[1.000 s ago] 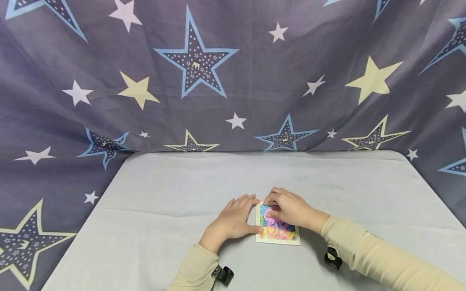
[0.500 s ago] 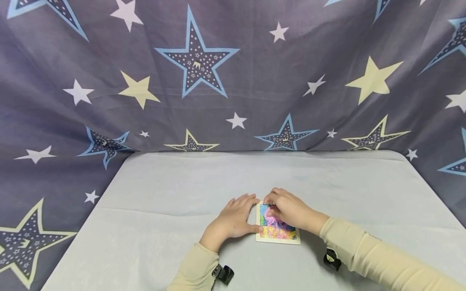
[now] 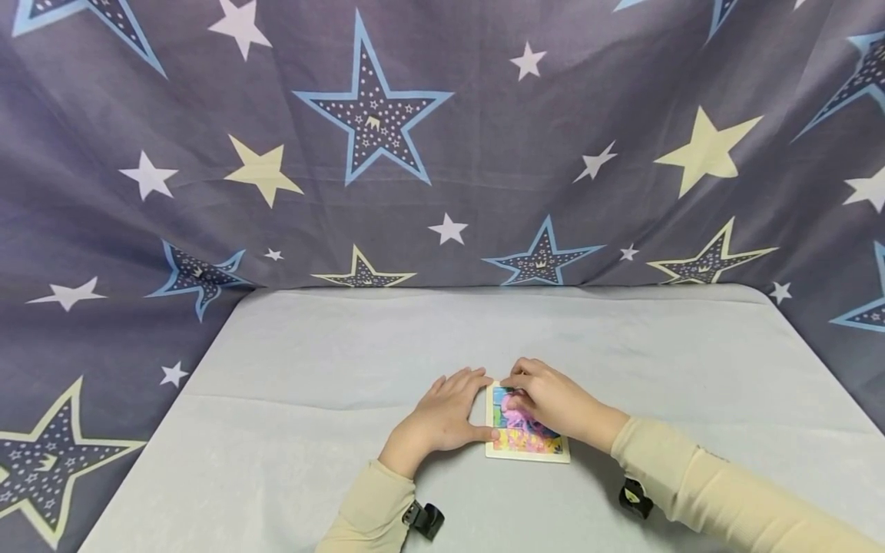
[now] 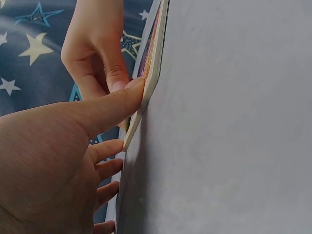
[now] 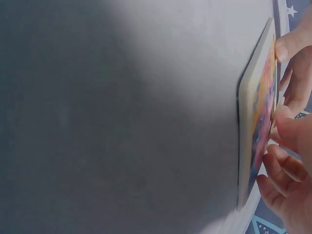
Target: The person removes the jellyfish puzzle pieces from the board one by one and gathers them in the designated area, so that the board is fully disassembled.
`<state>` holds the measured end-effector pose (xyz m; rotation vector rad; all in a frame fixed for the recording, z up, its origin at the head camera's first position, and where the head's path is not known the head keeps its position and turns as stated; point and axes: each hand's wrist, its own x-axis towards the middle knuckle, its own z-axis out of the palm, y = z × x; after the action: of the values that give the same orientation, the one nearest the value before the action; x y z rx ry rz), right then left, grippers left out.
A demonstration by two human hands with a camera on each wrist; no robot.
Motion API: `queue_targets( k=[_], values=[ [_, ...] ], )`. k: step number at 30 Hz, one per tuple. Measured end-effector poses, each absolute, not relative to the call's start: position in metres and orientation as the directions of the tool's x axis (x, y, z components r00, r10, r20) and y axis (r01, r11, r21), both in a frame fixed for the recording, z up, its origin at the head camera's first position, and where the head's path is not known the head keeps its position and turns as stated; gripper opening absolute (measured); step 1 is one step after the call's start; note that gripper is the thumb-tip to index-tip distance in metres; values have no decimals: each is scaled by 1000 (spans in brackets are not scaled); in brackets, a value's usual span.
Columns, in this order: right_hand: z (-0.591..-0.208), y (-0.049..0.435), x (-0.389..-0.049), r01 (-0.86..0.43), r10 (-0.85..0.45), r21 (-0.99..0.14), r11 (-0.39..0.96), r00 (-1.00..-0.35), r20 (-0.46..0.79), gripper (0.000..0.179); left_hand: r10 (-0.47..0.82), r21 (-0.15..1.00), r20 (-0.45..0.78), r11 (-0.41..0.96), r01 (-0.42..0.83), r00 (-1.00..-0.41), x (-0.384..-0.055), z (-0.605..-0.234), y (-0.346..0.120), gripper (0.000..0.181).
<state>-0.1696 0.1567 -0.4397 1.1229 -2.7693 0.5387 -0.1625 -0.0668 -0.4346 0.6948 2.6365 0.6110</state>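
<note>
A small picture puzzle (image 3: 528, 444) with a pale frame lies flat on the grey cloth in the head view; its picture has pink, blue and yellow parts. At its left side is my left hand (image 3: 442, 418), fingers extended, with the thumb (image 4: 131, 95) pressing on the frame and the index fingertip at the far left corner. My right hand (image 3: 556, 398) bends over the upper part of the picture and pinches a small puzzle piece, whose pale edge (image 5: 280, 101) shows by the thumb in the right wrist view. The fingers hide most of that piece.
Grey cloth (image 3: 332, 353) covers the table around the puzzle. Behind and beside it hangs a dark curtain (image 3: 484, 153) printed with stars. A black strap mount (image 3: 424, 521) sits at the left cuff, another mount (image 3: 634, 498) at the right.
The right hand's fingers shift slightly over the upper left of the picture, uncovering a little more of it. The left hand and the puzzle stay in place.
</note>
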Motion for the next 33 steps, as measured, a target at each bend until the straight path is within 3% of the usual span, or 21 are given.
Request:
queue_targets(
  k=[12, 33],
  values=[
    [-445, 165, -171, -748, -689, -216, 628, -663, 292, 23, 530, 479, -219, 790, 383, -819, -164, -434, -67, 79],
    [-444, 178, -177, -699, -632, -279, 658, -715, 299, 20, 535, 487, -204, 782, 389, -820, -161, -433, -67, 79]
  ],
)
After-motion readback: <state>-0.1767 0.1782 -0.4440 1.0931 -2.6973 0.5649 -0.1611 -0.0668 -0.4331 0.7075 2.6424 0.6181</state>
